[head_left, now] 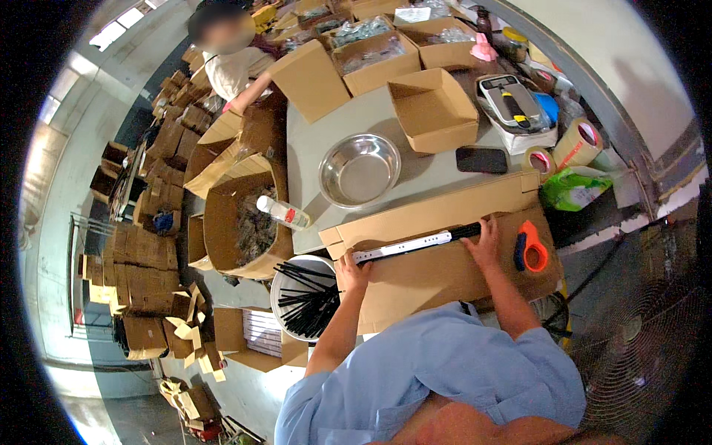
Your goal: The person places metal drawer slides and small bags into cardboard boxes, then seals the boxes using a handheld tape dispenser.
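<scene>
Both hands hold one long slide rail (415, 243), white metal with a black right end, lying left-right across a flat cardboard box (437, 278) at the near table edge. Left hand (353, 271) grips the rail's left end, fingers curled on it. Right hand (485, 241) rests on the black right end, fingers pressed together over it; can't tell if the thumb wraps under. Orange tape dispenser (529, 251) lies on the box just right of the right hand. Steel bowl (359, 169) sits farther on the grey table (415, 159), with a black phone (482, 159) to its right and an open small carton (432, 110) beyond. White bucket (285, 285) with black rods stands left of the left hand. Another person (233, 63) works far left.
</scene>
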Motion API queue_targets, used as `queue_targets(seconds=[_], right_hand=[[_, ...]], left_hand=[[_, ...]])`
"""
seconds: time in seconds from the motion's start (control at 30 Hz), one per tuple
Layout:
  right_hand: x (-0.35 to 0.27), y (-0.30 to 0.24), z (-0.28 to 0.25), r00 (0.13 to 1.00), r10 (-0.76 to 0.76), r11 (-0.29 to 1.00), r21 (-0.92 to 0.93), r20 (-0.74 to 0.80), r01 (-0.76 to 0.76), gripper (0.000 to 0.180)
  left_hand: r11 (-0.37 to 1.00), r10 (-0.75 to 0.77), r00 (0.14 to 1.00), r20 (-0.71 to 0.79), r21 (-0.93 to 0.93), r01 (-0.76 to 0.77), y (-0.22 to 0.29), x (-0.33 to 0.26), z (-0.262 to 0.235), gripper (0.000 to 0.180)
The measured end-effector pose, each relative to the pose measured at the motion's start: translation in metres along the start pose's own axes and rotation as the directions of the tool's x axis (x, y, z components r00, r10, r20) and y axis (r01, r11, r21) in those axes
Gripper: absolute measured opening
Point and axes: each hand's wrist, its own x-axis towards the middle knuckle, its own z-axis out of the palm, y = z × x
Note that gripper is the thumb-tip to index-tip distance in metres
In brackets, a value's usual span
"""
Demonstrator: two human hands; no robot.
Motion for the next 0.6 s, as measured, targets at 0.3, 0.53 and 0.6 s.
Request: queue_targets(seconds=[0.3,0.53,0.6], right_hand=[[-0.008,0.001,-0.024,0.974,-0.027,0.997,-0.063,0.224,0.042,0.059],[-0.049,0.033,-0.098,0.966,0.253,0.923,-0.285,-0.056,-0.258,0.049],[-0.068,0.070,-0.093,0.998,0.057,0.876,-0.481,0.018,-0.041,0.047]], left_hand=[[0.996,-0.072,0.995,0.074,0.049,0.069,0.002,0.003,0.001,0.074],[0.990,-0.051,0.996,0.072,0.136,0.041,-0.010,0.000,-0.003,0.078],[0.986,-0.095,0.988,0.125,0.152,0.076,0.001,0.003,-0.002,0.077]])
